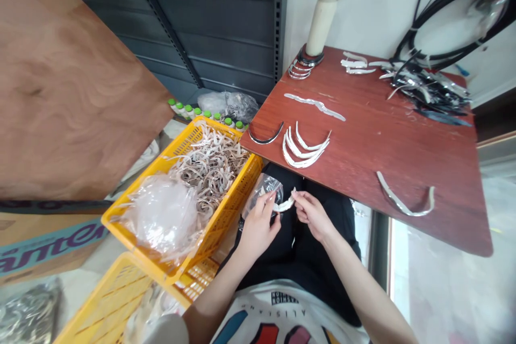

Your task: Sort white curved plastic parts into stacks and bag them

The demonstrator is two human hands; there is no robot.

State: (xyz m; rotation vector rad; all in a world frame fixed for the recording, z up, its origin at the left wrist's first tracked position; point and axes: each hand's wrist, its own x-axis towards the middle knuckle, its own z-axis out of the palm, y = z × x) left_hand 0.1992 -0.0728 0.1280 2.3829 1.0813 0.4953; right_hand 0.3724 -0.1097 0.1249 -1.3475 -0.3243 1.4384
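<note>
A short curved white band (285, 205) is held over my lap between my two hands. My left hand (260, 226) pinches its left end with thumb and fingers. At the other end, the fingertips of my right hand (312, 214) close on the band. Under and behind my left fingers lies a clear plastic bag (252, 201); whether that hand also grips it, I cannot tell. Just beyond my hands, several nested white curved bands (300, 160) rest at the table's near edge, with a dark thin U-shaped band (264, 142) to their left.
The reddish-brown table (374, 145) bears a single pale band (407, 208), a wavy clear strip (314, 105), a cream roll (322, 19) and a heap of shiny bands (431, 88). On my left, a yellow crate (226, 209) holds many pale strips and a plastic bag.
</note>
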